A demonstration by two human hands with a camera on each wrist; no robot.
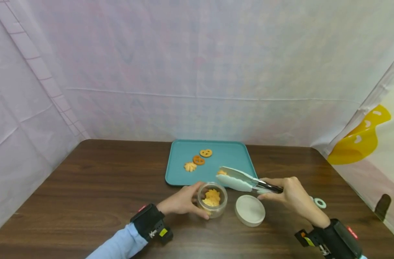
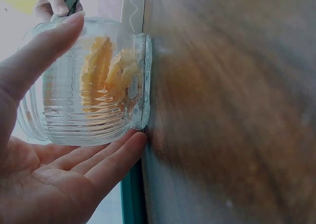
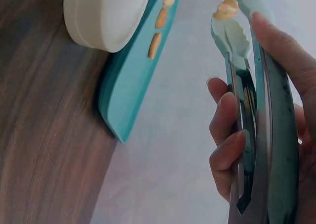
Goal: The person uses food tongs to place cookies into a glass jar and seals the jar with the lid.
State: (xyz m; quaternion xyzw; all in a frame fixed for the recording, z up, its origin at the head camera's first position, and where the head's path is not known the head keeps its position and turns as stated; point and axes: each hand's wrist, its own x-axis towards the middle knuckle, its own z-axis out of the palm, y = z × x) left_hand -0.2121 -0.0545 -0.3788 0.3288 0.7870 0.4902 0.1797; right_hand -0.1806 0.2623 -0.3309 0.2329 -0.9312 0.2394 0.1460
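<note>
My left hand (image 1: 181,200) grips a ribbed clear glass jar (image 1: 221,210) standing on the table, thumb on one side and fingers on the other. Inside it lie several golden ridged cookies (image 1: 211,197). My right hand (image 1: 294,198) holds metal tongs (image 1: 237,184) with pale green scalloped tips, thumb on one arm and fingers curled on the other. Between the tips is a small golden cookie (image 3: 227,7), above the tray's near right part. A teal tray (image 1: 179,148) carries a flower-shaped cookie (image 1: 190,166), a brown pretzel (image 1: 198,160) and a round cookie with holes (image 1: 206,153).
A round white lid (image 1: 250,210) lies on the brown wooden table (image 1: 119,172), right of the jar. Past my right hand shows a pale green ring (image 1: 320,203). A light cloth (image 1: 197,72) hangs behind the table, and another with a yellow shape (image 1: 358,144) on the right.
</note>
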